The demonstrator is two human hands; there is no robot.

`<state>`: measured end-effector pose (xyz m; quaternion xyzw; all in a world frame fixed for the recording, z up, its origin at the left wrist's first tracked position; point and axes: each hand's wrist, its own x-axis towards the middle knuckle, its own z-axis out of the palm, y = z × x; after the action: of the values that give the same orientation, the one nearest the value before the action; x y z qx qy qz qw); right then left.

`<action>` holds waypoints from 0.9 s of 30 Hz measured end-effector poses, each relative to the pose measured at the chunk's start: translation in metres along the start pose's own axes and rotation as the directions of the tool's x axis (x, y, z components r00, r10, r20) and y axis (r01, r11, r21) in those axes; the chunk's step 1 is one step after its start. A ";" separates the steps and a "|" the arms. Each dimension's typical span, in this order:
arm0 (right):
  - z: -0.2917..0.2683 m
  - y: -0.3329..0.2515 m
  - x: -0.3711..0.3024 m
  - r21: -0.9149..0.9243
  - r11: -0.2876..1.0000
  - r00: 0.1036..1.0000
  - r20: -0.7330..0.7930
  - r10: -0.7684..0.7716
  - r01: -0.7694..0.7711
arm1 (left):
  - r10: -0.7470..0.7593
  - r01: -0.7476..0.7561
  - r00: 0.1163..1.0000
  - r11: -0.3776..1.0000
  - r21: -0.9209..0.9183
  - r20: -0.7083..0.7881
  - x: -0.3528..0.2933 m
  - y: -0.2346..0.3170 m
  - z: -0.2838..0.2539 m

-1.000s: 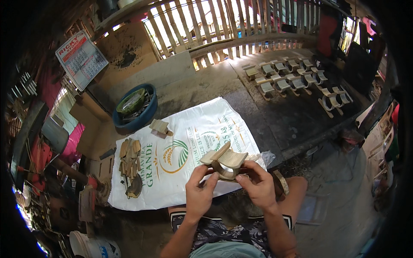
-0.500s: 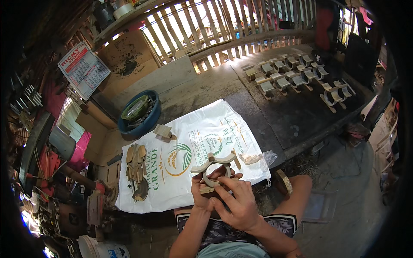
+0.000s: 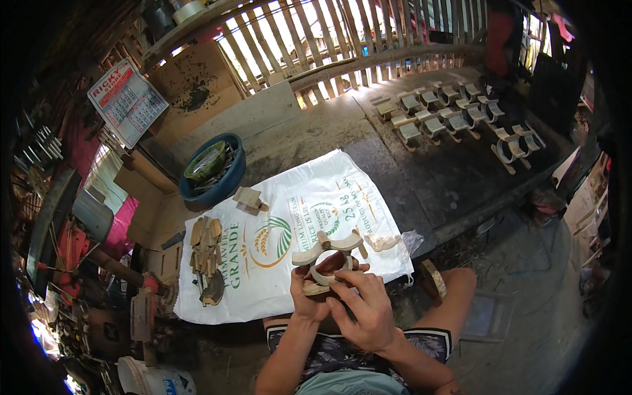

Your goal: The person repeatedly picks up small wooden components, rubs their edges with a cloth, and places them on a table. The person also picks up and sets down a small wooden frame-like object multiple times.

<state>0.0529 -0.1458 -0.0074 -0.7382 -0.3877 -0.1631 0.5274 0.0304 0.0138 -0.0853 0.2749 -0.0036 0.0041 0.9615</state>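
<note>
Over the near edge of a white printed sack [image 3: 283, 289], both my hands hold a bamboo assembly [image 3: 343, 244] made of a round ring with curved half-round pieces joined on its far side. My left hand [image 3: 305, 304] grips it from the left and below, its fingers partly hidden behind the ring. My right hand [image 3: 366, 311] presses its fingertips to the ring's near side, where a small flat piece [image 3: 317, 288] sits. On the sack lie a pile of bamboo offcuts [image 3: 207, 247] at the left, a small wooden block piece [image 3: 250, 199] and a crumpled clear plastic bag [image 3: 385, 242] at the right.
Rows of similar curved bamboo assemblies [image 3: 454, 120] stand on the dark table [image 3: 421, 178] at the far right. A blue basin [image 3: 214, 194] holding a green bowl and tools is at the back left. A vise [image 3: 148, 289] and a white bucket [image 3: 155, 378] are at the left.
The bamboo assembly has tilted slightly in my hands, showing more of the small near piece's pale face. Both hands keep hold in nearly the same place; the view has shifted a little.
</note>
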 end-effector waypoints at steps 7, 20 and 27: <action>-0.017 0.029 0.007 0.020 0.982 0.981 -0.037 0.188 -0.188 | 0.449 -0.269 0.886 0.701 0.661 -0.115 0.023 0.000 0.027; -0.052 0.095 0.023 -0.017 0.939 0.910 -0.253 0.327 -0.343 | 0.457 -0.280 0.889 0.518 0.808 0.016 0.073 -0.046 0.069; -0.164 0.262 0.062 -0.169 0.885 0.744 -0.621 0.247 -0.435 | 0.490 -0.131 0.872 0.181 0.975 0.026 0.027 0.023 -0.011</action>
<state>0.3155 -0.3073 -0.0740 -0.7826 -0.0339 -0.3383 0.5215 0.0577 0.0396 -0.0820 0.7886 0.0854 0.2437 0.5580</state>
